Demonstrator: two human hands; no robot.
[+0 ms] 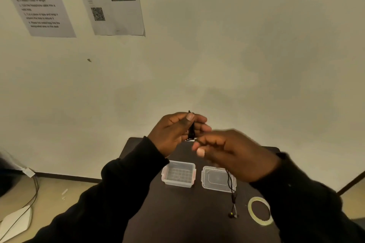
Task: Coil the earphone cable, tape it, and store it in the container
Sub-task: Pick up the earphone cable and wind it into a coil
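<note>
Earphone cable (pixel 191 131) coil pinched in left hand (pixel 173 132) | container (pixel 178 173) open, nothing inside

Dim, yellowish light is washing the wall (pixel 237 45), leaving soft shadows pooling behind the hands. The right hand (pixel 237 156) is smearing with motion blur, while the left hand (pixel 177 132) is staying sharper. Wide-angle distortion is bending the posted sheets (pixel 39 2), whose print is blurring. The dark table (pixel 177 213) is swallowing detail.

Black cable (pixel 230 181); clear container (pixel 178 173), grid-patterned base; clear lid (pixel 217 178); pale yellowish tape roll (pixel 260 211); dark brown bench (pixel 177 213); black sleeves (pixel 118 193).
</note>
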